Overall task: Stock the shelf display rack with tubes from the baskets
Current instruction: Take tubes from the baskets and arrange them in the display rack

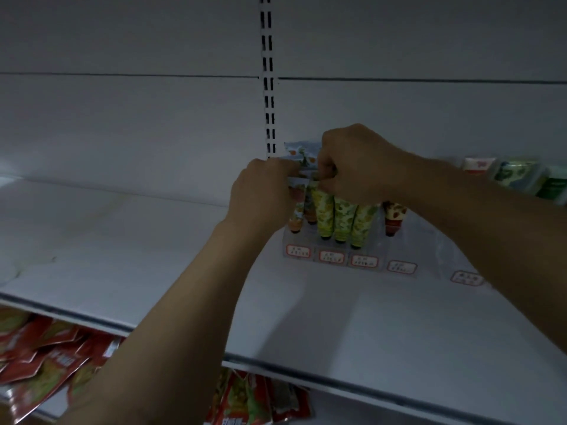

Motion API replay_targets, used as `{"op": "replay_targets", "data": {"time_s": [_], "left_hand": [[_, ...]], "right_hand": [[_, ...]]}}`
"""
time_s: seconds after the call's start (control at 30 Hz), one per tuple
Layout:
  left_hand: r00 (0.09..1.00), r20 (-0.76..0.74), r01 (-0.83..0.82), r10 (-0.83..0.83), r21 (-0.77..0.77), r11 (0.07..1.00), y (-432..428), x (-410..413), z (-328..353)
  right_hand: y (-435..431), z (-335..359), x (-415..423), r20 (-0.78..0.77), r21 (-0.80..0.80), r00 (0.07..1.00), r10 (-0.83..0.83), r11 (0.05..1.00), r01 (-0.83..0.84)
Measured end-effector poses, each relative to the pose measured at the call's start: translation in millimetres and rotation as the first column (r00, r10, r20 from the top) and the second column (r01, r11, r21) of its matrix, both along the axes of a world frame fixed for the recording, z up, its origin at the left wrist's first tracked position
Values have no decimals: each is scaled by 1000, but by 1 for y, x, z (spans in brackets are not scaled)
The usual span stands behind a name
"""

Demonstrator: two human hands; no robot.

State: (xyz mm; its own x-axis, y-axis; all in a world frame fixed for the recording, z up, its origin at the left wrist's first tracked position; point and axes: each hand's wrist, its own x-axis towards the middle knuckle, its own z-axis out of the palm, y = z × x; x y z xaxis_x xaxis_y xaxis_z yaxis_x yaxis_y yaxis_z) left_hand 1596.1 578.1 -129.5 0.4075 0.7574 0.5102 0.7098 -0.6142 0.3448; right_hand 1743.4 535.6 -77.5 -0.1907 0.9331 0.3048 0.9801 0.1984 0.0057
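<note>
Stocking in progress, read from left to right: red packets (46, 348) lie on the lower tier beneath the white shelf (122, 240), whose left half carries no rack. The left hand (260, 194) reaches in with fingers curled and pinches the crimped upper end of the orange-print tubes (296, 217), which stand cap-down in the leftmost slot of the clear display rack (316, 250). One tube of the same print sits higher than its neighbours between the two hands, apparently not yet seated. Next come three green-leaf tubes (325, 214), upright and side by side in the following slots. The right hand (359, 167) is above them, its fingers closed round the tops of the tubes at the rack's left end; exactly which tube it grips cannot be told. A single red-print tube (394, 217) stands just beyond. Further right, two price labels (402, 266) mark positions with no tube visible behind them. Loose tubes (515, 176) lie at the far right edge, and whether their container is a basket is unclear. By this evidence the left portion is filled, while the right slots and the remaining stock are still to be handled
</note>
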Motion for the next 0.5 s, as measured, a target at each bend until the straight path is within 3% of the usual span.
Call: {"op": "replay_targets", "data": {"time_s": [0.13,0.37,0.5], "left_hand": [[999,5,-34,34,-36,999,3,-4,0],[992,-91,-82,87,54,995,1,16,-8],[996,-68,-63,61,-26,998,0,10,-6]], "right_hand": [[-2,0,1,35,-39,999,25,999,-24],[-3,1,-5,84,-75,996,-11,997,18],[-10,-6,-6,10,-32,999,-32,999,32]]}}
